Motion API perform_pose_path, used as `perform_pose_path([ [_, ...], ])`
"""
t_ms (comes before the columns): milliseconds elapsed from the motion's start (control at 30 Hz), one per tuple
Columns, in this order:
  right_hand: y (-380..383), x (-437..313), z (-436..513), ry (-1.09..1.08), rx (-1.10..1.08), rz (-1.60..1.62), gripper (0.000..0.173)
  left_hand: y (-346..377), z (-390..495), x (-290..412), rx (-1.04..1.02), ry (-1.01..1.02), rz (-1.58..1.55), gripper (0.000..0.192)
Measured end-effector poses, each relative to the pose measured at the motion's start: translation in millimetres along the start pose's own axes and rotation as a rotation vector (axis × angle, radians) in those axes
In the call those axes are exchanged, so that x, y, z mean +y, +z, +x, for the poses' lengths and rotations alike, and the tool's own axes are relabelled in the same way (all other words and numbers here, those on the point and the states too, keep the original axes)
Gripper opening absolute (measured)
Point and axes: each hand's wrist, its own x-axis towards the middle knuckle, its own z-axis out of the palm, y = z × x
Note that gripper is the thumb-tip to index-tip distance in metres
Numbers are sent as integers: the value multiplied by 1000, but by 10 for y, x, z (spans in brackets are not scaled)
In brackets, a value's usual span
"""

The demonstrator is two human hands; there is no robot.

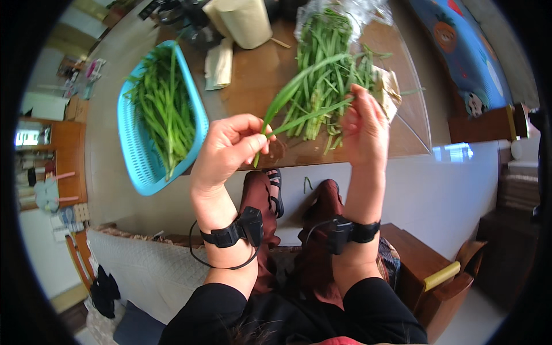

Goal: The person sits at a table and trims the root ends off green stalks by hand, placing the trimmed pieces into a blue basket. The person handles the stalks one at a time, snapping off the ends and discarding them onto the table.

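My left hand (228, 148) pinches the lower end of a long-leaved green stalk (288, 91) between thumb and fingers. One leaf arches up and to the right; another runs taut across to my right hand (366, 125), whose fingertips close on its far end. Behind both hands, a heap of similar greens (321, 82) lies on the wooden table (254, 86), partly in a clear plastic bag (375, 10). To the left, a light-blue perforated plastic basket (131, 151) holds leafy green stalks (166, 112). My right fingers hide part of the heap's right side.
A roll of brown paper (246, 21) and a folded paper piece (218, 64) are at the table's back. Crumpled paper (388, 92) lies right of the heap. A green scrap (307, 184) is on the floor between my feet. A wooden armrest (453, 284) stands at right.
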Motion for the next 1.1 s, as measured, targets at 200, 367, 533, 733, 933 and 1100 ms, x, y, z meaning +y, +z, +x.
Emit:
perform_pose_path([
  [200,173,88,-64,-4,-76,4,20,-395,-430,303,596,389,11,14],
  [367,350,257,-115,46,-138,-64,19,-805,-429,91,985,117,227,13],
  [533,396,258,-140,37,-110,-209,19,-950,-446,-104,1016,-30,749,29],
  [733,225,188,-57,-191,19,-706,20,-717,-347,-4,1178,88,1090,34],
  [933,228,251,-119,-279,-61,-1344,22,4,298,-312,568,378,597,11],
  [1100,215,294,-156,-292,-133,-1412,19,426,662,-662,503,228,842,13],
])
